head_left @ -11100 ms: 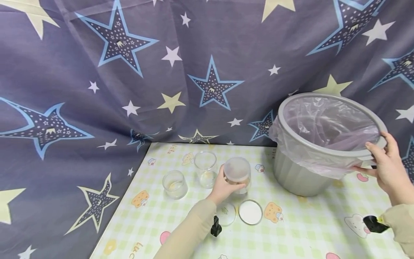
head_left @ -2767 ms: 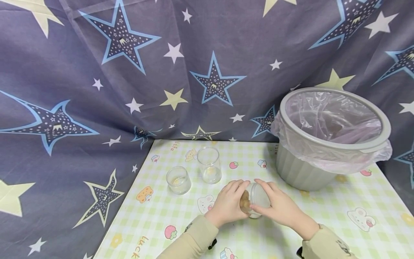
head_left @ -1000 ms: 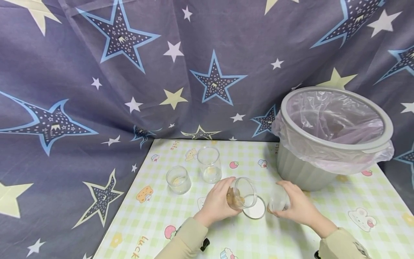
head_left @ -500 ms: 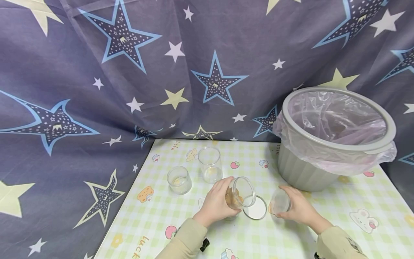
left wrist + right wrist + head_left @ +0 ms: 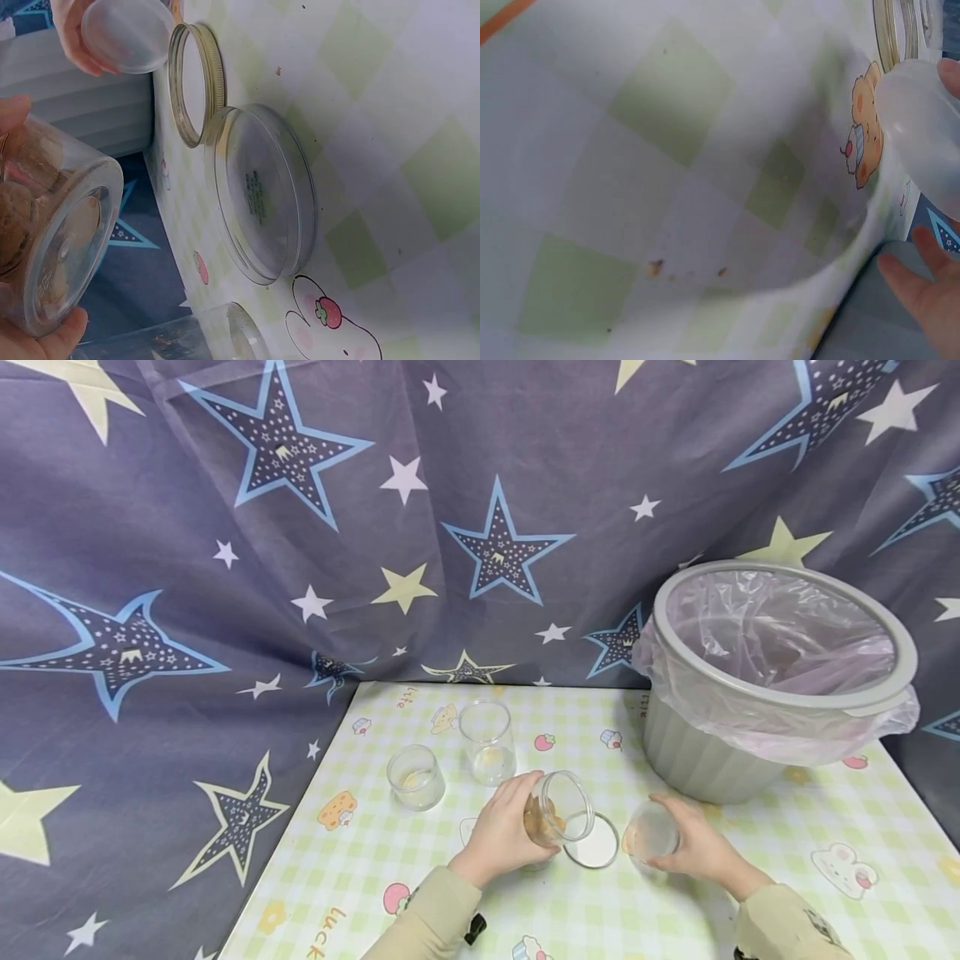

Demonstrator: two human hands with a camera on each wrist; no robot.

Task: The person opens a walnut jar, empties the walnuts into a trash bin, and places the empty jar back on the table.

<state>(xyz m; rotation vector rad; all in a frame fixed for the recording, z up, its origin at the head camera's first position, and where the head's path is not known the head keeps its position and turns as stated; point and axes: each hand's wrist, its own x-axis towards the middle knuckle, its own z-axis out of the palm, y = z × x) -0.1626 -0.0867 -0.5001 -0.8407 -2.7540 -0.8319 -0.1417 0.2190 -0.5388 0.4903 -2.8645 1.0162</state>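
Observation:
My left hand (image 5: 502, 831) grips a clear plastic jar (image 5: 547, 814) by its side. The jar tips to the right, its open mouth facing right, and brown rounded lumps (image 5: 34, 169) lie inside. To its right, my right hand (image 5: 693, 839) holds a frosted translucent lid (image 5: 651, 833) by the edge, between thumb and fingers. In the right wrist view some fingers (image 5: 915, 281) spread away from this lid. Below the jar's mouth lies a gold-rimmed white lid (image 5: 594, 843). A clear flat lid (image 5: 262, 195) beside it is mostly hidden from the head view.
A grey bin (image 5: 705, 760) with a pinkish plastic liner stands at the back right. On the left are a short clear jar (image 5: 417, 778) and a tall one (image 5: 487, 743). Small crumbs (image 5: 655, 268) dot the checked tablecloth. Behind hangs a star-patterned curtain (image 5: 337, 568).
My right hand has left the bin's rim, joined my left at the jar, and pulled the frosted lid off to the right. The jar has come nearer. Lately the frosted lid has tilted slightly.

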